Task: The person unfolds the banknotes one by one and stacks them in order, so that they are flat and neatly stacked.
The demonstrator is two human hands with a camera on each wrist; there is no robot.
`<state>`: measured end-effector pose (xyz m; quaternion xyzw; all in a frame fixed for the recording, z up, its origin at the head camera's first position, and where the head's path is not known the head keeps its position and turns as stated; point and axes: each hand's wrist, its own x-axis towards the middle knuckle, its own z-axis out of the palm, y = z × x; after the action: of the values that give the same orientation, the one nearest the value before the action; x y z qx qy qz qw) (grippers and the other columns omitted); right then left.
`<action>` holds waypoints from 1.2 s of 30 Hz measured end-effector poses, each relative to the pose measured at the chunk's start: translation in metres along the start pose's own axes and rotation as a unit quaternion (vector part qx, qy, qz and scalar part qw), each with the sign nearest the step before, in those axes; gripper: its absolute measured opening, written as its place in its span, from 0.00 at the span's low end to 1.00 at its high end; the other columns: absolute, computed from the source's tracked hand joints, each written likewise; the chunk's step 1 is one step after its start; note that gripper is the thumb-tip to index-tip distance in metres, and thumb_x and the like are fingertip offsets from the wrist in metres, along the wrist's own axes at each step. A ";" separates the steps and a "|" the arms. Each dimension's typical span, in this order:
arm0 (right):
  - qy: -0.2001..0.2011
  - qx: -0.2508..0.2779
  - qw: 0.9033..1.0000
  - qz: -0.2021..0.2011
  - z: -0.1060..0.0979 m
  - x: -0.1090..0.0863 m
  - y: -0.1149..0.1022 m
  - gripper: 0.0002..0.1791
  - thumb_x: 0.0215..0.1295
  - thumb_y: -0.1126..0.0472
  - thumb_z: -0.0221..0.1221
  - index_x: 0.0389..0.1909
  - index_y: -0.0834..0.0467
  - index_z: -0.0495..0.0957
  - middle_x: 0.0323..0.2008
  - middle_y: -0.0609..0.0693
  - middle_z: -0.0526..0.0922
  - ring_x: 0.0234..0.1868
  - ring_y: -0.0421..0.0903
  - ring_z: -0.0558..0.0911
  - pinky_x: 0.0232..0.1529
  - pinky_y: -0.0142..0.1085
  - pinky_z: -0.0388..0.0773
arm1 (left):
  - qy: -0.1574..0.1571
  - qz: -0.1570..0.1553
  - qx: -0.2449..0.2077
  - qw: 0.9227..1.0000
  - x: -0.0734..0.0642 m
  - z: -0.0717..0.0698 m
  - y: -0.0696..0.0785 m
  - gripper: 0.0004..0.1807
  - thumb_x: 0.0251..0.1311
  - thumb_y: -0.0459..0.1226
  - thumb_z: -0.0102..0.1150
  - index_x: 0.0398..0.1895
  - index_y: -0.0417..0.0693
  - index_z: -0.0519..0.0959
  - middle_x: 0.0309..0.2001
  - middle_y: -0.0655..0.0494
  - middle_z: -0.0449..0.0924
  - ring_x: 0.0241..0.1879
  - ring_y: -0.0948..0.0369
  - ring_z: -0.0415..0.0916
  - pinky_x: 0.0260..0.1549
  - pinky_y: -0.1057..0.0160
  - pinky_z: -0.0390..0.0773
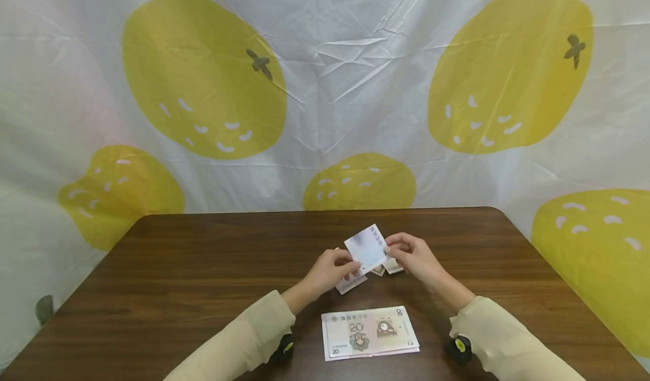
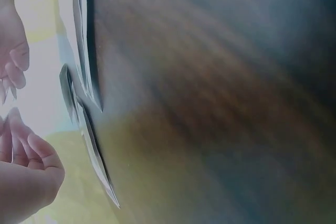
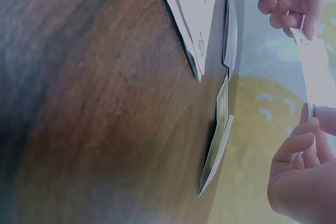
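Note:
In the head view my left hand (image 1: 329, 269) pinches the lower left corner of a pale, folded play banknote (image 1: 364, 249). My right hand (image 1: 417, 261) pinches its right edge, where printed characters run. Both hands hold it tilted above the table, and the right wrist view shows the folded banknote (image 3: 316, 69) stretched between them. Beneath it lie a pinkish folded banknote (image 1: 350, 284), close under the left hand, and another folded banknote (image 1: 393, 266) near the right fingers. Part of a third folded note (image 1: 378, 270) peeks out between these two.
Nearer the body, between the forearms, a stack of play banknotes (image 1: 370, 336) lies flat with a 20 note on top. The brown wooden table (image 1: 213, 268) ends at a white curtain (image 1: 315, 87) with yellow fruit prints.

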<state>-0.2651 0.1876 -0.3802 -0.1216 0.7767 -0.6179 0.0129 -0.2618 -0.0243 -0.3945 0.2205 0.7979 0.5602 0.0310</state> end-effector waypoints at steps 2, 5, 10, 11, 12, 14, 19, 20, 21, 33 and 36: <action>-0.002 -0.001 1.000 -0.010 -0.001 0.000 0.000 0.12 0.58 0.67 0.54 0.42 0.69 0.70 0.25 0.54 0.73 0.15 0.39 0.63 0.14 0.31 0.59 | 0.001 -0.002 -0.001 1.000 0.000 -0.001 0.000 0.10 0.55 0.35 0.57 0.24 0.35 0.77 0.23 0.51 0.75 0.20 0.64 0.67 0.19 0.69 0.66; -0.003 -0.006 1.000 -0.019 -0.002 -0.001 -0.001 0.11 0.58 0.67 0.54 0.40 0.69 0.71 0.23 0.55 0.72 0.15 0.39 0.63 0.14 0.30 0.58 | 0.006 -0.001 -0.003 1.000 0.000 -0.003 0.000 0.10 0.55 0.36 0.57 0.26 0.35 0.77 0.22 0.52 0.74 0.19 0.66 0.66 0.18 0.70 0.66; -0.002 -0.012 1.000 -0.021 -0.003 -0.002 -0.001 0.11 0.58 0.66 0.55 0.39 0.68 0.73 0.21 0.58 0.70 0.14 0.38 0.62 0.13 0.29 0.58 | 0.011 0.006 0.001 1.000 -0.001 -0.004 -0.001 0.08 0.53 0.35 0.58 0.26 0.36 0.77 0.20 0.57 0.72 0.19 0.66 0.66 0.17 0.71 0.65; -0.001 -0.014 1.000 -0.020 -0.003 -0.002 -0.001 0.11 0.58 0.65 0.56 0.39 0.67 0.74 0.20 0.58 0.70 0.13 0.38 0.62 0.13 0.29 0.58 | 0.011 0.007 0.004 1.000 -0.001 -0.004 -0.001 0.08 0.53 0.35 0.58 0.26 0.36 0.77 0.20 0.57 0.71 0.18 0.66 0.66 0.17 0.71 0.65; -0.001 -0.015 1.000 -0.021 -0.003 -0.002 -0.001 0.11 0.58 0.65 0.56 0.39 0.67 0.74 0.19 0.57 0.70 0.13 0.38 0.62 0.13 0.29 0.58 | 0.010 0.006 0.007 1.000 -0.001 -0.004 -0.001 0.08 0.53 0.35 0.59 0.25 0.36 0.77 0.20 0.58 0.70 0.18 0.66 0.66 0.16 0.71 0.65; -0.002 -0.021 0.999 -0.025 -0.004 -0.002 -0.001 0.11 0.58 0.64 0.56 0.39 0.67 0.75 0.17 0.54 0.69 0.13 0.38 0.61 0.13 0.29 0.58 | 0.008 0.005 0.013 1.000 0.000 -0.004 -0.002 0.08 0.52 0.35 0.59 0.26 0.37 0.77 0.20 0.58 0.70 0.18 0.66 0.66 0.17 0.71 0.65; -0.004 -0.038 0.999 -0.033 -0.004 -0.002 -0.001 0.10 0.59 0.65 0.55 0.39 0.67 0.76 0.14 0.49 0.66 0.13 0.38 0.62 0.13 0.28 0.58 | 0.002 0.001 0.028 1.000 0.000 -0.003 -0.003 0.07 0.53 0.37 0.58 0.27 0.40 0.79 0.23 0.59 0.72 0.19 0.65 0.67 0.17 0.70 0.67; -0.003 -0.042 0.999 -0.033 -0.004 -0.002 -0.001 0.10 0.59 0.64 0.55 0.38 0.66 0.77 0.13 0.49 0.66 0.13 0.38 0.62 0.13 0.28 0.58 | 0.001 0.000 0.030 1.000 0.000 -0.003 -0.002 0.07 0.53 0.37 0.59 0.27 0.41 0.80 0.24 0.59 0.72 0.20 0.65 0.67 0.17 0.70 0.67; -0.004 -0.045 0.998 -0.035 -0.004 -0.002 -0.001 0.10 0.59 0.64 0.55 0.38 0.66 0.77 0.13 0.50 0.66 0.13 0.39 0.62 0.13 0.28 0.58 | 0.000 0.000 0.033 0.999 0.000 -0.003 -0.002 0.07 0.53 0.37 0.59 0.28 0.41 0.80 0.24 0.59 0.73 0.20 0.65 0.67 0.17 0.70 0.67; -0.014 -0.054 0.998 -0.023 -0.001 -0.007 -0.010 0.13 0.59 0.63 0.55 0.41 0.67 0.76 0.15 0.51 0.66 0.14 0.40 0.63 0.14 0.31 0.61 | -0.004 0.005 0.022 1.000 -0.002 -0.002 0.000 0.06 0.54 0.35 0.58 0.29 0.38 0.78 0.23 0.57 0.73 0.21 0.65 0.68 0.20 0.69 0.69; -0.002 -0.056 0.998 -0.006 -0.001 -0.006 -0.006 0.14 0.59 0.61 0.56 0.41 0.67 0.75 0.15 0.50 0.66 0.14 0.40 0.64 0.15 0.32 0.62 | 0.003 0.008 0.010 1.000 -0.003 -0.002 0.000 0.06 0.54 0.34 0.57 0.28 0.38 0.78 0.22 0.56 0.74 0.20 0.64 0.68 0.20 0.69 0.68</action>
<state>-0.2587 0.1885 -0.3747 -0.1279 0.8093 -0.5733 0.0044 -0.2603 -0.0274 -0.3946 0.2250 0.8019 0.5531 0.0219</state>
